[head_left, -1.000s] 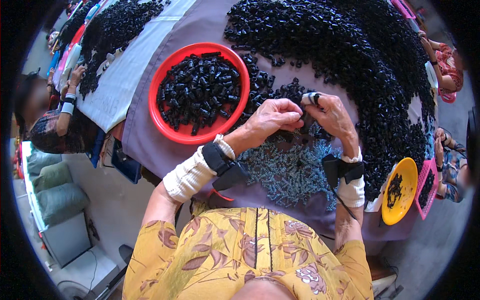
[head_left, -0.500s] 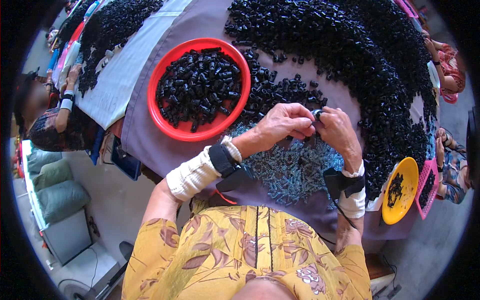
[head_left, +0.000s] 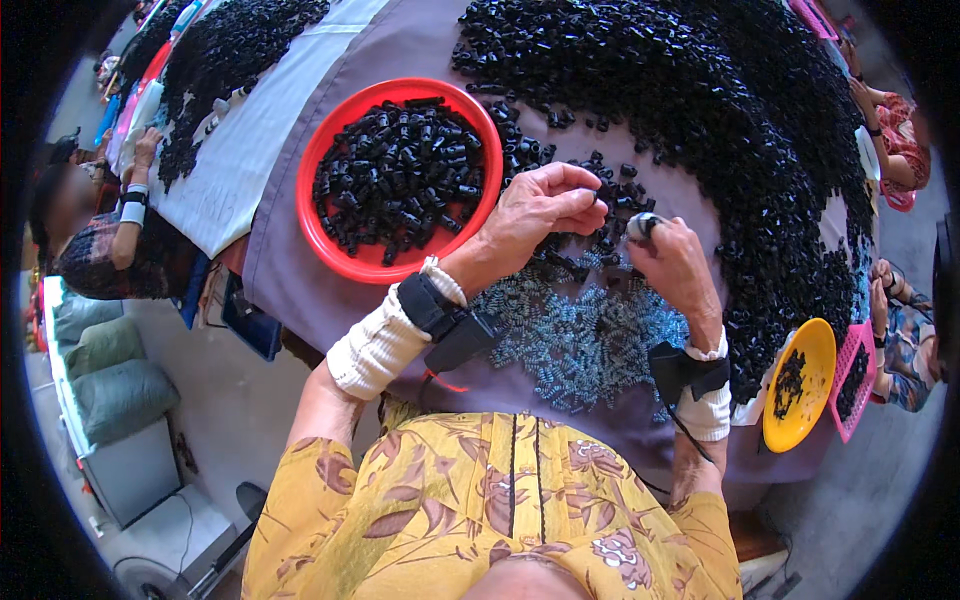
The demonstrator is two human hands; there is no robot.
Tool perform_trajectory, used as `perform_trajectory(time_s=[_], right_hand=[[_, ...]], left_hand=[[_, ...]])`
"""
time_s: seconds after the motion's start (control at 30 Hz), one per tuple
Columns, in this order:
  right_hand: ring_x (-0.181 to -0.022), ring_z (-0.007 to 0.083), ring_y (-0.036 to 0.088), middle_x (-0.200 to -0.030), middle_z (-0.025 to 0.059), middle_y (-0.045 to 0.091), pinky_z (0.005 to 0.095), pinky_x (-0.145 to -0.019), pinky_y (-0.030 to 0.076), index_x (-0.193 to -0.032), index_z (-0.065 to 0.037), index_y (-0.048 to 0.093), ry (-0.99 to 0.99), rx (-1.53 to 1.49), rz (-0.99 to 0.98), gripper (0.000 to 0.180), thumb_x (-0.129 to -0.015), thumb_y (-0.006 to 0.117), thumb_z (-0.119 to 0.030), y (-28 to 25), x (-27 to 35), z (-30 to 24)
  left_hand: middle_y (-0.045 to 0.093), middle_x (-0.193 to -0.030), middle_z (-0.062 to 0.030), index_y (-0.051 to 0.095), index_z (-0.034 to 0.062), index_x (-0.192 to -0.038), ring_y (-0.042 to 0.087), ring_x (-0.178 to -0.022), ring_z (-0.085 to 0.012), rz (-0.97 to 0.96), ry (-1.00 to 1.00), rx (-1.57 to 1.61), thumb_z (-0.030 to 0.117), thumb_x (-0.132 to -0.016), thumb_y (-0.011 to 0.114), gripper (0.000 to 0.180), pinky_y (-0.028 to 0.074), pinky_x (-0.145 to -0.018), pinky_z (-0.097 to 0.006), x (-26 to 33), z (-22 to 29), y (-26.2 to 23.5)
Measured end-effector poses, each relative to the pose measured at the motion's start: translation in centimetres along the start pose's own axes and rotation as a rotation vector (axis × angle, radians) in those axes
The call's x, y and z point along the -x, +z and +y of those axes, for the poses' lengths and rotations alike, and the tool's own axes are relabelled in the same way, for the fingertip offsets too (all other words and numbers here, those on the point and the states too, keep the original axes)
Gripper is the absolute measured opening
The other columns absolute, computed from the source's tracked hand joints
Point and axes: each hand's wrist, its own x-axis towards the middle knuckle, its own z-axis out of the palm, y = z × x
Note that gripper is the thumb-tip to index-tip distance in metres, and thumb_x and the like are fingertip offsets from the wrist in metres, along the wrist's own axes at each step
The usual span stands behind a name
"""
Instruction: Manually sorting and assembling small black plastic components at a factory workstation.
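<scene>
My left hand (head_left: 535, 215) is over the near edge of the black pile, its thumb and forefinger closed on what looks like a small black plastic part (head_left: 599, 199). A short gap to the right, my right hand (head_left: 672, 258) has its fingers curled together; what they hold, if anything, is hidden. A white wrap with a dark band (head_left: 645, 224) covers one of its fingertips. Below both hands lie many small bluish metal springs (head_left: 585, 340). Black tubular parts (head_left: 400, 165) fill a round red tray (head_left: 308, 215) left of my left hand.
A large heap of black parts (head_left: 740, 130) covers the table beyond and right of my hands. At right stand a yellow dish (head_left: 815, 400) and a pink basket (head_left: 845, 420). Other people work at left (head_left: 125, 230) and right (head_left: 895, 150). Green cushions (head_left: 120, 385) are at lower left.
My hands, together before, have come apart. The left has moved left and up toward the red tray; the right has shifted slightly down and stays over the springs.
</scene>
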Motion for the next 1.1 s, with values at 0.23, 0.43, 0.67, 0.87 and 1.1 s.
perform_trajectory(time_s=[0.23,0.43,0.67,0.87,1.1], right_hand=[[-0.062,0.0241,0.062,-0.069,0.0121,0.062,0.0333,-0.055,0.047,-0.081,-0.001,0.062,0.064,-0.473,0.217,0.015,-0.072,0.069,-0.011,-2.0,-1.4,-1.8],[-0.062,0.0227,0.063,-0.070,0.0113,0.063,0.0305,-0.056,0.048,-0.083,-0.002,0.062,0.018,-0.442,0.247,0.015,-0.072,0.069,-0.009,-1.8,-2.0,-2.3],[-0.065,0.0160,0.063,-0.071,0.0095,0.065,0.0275,-0.058,0.048,-0.085,-0.003,0.065,0.067,-0.603,0.276,0.013,-0.073,0.069,-0.005,-2.3,-2.4,-3.2],[-0.067,0.0103,0.061,-0.074,0.0059,0.066,0.0252,-0.059,0.047,-0.092,-0.004,0.067,0.047,-0.702,0.257,0.016,-0.076,0.066,-0.003,-2.6,-2.5,-2.9],[-0.066,0.0112,0.060,-0.074,0.0063,0.065,0.0252,-0.060,0.047,-0.097,-0.005,0.066,0.064,-0.688,0.239,0.020,-0.078,0.065,-0.004,-2.6,-2.8,-3.3]], left_hand=[[0.064,-0.098,-0.0144,0.052,-0.0018,-0.109,0.064,-0.089,-0.0206,-0.098,-0.026,0.085,0.010,-0.091,0.054,0.022,0.053,-0.081,-0.032,0.8,-0.2,0.6],[0.063,-0.098,-0.0128,0.053,-0.0017,-0.109,0.064,-0.088,-0.0195,-0.099,-0.004,0.078,0.010,-0.091,0.054,0.022,0.053,-0.080,-0.031,0.9,0.0,1.2],[0.063,-0.094,-0.0110,0.054,-0.0013,-0.108,0.064,-0.085,-0.0185,-0.084,0.008,0.125,0.010,-0.091,0.053,0.021,0.054,-0.078,-0.030,1.3,0.8,0.9],[0.064,-0.094,-0.0115,0.054,-0.0006,-0.109,0.065,-0.084,-0.0184,-0.093,0.012,0.093,0.011,-0.091,0.053,0.022,0.054,-0.076,-0.030,1.4,1.0,0.9],[0.064,-0.094,-0.0099,0.056,-0.0001,-0.108,0.064,-0.082,-0.0163,-0.092,0.028,0.148,0.012,-0.091,0.055,0.021,0.054,-0.073,-0.028,1.6,0.9,0.6]])
